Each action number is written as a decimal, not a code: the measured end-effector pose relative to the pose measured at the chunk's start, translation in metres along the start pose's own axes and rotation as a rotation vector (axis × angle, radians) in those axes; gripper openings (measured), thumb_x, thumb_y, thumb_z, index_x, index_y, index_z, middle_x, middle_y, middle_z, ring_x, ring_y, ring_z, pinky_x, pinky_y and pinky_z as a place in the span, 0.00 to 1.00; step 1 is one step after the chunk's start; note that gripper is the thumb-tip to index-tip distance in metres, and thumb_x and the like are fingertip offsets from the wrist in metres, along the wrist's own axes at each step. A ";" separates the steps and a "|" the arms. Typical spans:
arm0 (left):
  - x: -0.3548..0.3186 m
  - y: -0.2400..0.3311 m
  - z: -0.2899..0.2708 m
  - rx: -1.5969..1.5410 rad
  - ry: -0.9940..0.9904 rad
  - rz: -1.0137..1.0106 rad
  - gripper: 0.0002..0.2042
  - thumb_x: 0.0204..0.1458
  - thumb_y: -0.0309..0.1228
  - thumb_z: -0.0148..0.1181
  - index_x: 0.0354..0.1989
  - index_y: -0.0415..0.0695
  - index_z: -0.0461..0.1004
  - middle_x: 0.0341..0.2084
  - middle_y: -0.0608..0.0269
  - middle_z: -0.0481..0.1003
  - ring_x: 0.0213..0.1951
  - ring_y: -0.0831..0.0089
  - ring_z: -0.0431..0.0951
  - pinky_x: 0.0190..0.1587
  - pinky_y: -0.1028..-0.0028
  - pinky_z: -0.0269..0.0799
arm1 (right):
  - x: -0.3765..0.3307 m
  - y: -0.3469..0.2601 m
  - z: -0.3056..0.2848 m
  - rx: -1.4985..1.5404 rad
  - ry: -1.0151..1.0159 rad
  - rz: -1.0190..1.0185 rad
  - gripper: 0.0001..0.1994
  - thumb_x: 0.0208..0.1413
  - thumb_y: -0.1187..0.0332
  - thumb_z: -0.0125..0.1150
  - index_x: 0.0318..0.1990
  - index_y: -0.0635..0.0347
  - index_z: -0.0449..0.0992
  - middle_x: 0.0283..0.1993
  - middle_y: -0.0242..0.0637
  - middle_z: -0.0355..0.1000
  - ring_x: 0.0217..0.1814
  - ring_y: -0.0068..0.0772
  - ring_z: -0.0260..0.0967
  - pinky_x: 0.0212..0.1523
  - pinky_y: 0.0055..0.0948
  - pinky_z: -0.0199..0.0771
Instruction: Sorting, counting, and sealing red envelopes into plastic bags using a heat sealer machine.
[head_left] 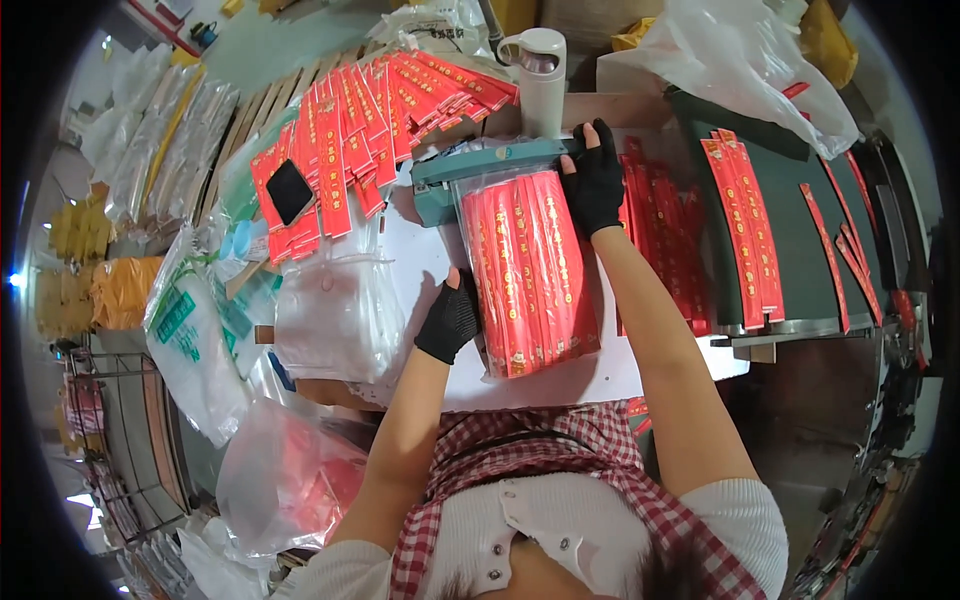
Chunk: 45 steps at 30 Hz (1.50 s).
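Observation:
A clear plastic bag (pixel 530 270) packed with red printed paper strips lies before me, its upper end at a teal bar-shaped bag sealer (pixel 490 170). My right hand (pixel 594 185), in a black fingerless glove, is closed over the sealer's right end, thumb on the near side and fingers over the far side. My left hand (pixel 449 318), gloved the same way, is closed at the bag's left edge with its thumb pointing up. The glove and bag hide most of its fingers. Beside it lies a stack of clear empty bags (pixel 338 310).
Fanned red strips (pixel 345 130) cover the far left, a black phone (pixel 290 192) on them. Behind the sealer stands a white lidded jug (pixel 541 85). More strips (pixel 742 225) lie on a dark green surface (pixel 800 270) at right. A filled plastic bag (pixel 290 475) hangs lower left.

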<state>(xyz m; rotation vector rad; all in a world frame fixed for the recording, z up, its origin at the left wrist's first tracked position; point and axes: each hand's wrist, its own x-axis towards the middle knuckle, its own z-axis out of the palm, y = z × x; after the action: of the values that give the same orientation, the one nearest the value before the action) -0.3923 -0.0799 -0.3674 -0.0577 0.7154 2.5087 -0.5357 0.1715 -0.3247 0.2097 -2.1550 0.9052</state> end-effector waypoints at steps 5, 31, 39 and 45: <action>-0.008 -0.004 -0.018 -0.014 -0.089 -0.020 0.32 0.59 0.56 0.45 0.56 0.36 0.66 0.53 0.54 0.71 0.54 0.63 0.72 0.58 0.62 0.66 | -0.018 -0.046 -0.021 0.122 -0.047 0.118 0.33 0.55 0.59 0.59 0.65 0.62 0.56 0.68 0.52 0.54 0.67 0.56 0.55 0.63 0.42 0.59; -0.106 -0.013 0.070 2.565 0.104 0.243 0.29 0.40 0.41 0.65 0.55 0.50 0.70 0.64 0.57 0.59 0.69 0.51 0.48 0.67 0.43 0.39 | -0.037 -0.068 -0.221 -0.482 -0.316 -0.156 0.32 0.38 0.53 0.71 0.50 0.61 0.69 0.45 0.48 0.69 0.47 0.56 0.66 0.47 0.49 0.69; -0.041 -0.013 0.051 2.651 0.293 0.213 0.30 0.48 0.44 0.59 0.60 0.47 0.65 0.64 0.55 0.58 0.70 0.56 0.47 0.68 0.44 0.37 | -0.039 -0.015 -0.212 -0.791 -0.250 0.049 0.13 0.50 0.69 0.54 0.44 0.58 0.70 0.39 0.46 0.71 0.42 0.49 0.70 0.36 0.44 0.74; -0.028 -0.029 0.031 2.644 0.183 0.438 0.32 0.57 0.49 0.51 0.65 0.42 0.57 0.58 0.54 0.67 0.64 0.59 0.61 0.69 0.50 0.39 | -0.108 -0.048 -0.156 -0.188 -0.535 0.292 0.16 0.46 0.66 0.61 0.43 0.60 0.69 0.38 0.49 0.72 0.41 0.53 0.73 0.40 0.48 0.74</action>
<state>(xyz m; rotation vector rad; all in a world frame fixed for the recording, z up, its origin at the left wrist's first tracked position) -0.3509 -0.0565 -0.3498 0.7572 3.2245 -0.0129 -0.3483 0.2250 -0.3061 0.0431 -2.8074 0.8667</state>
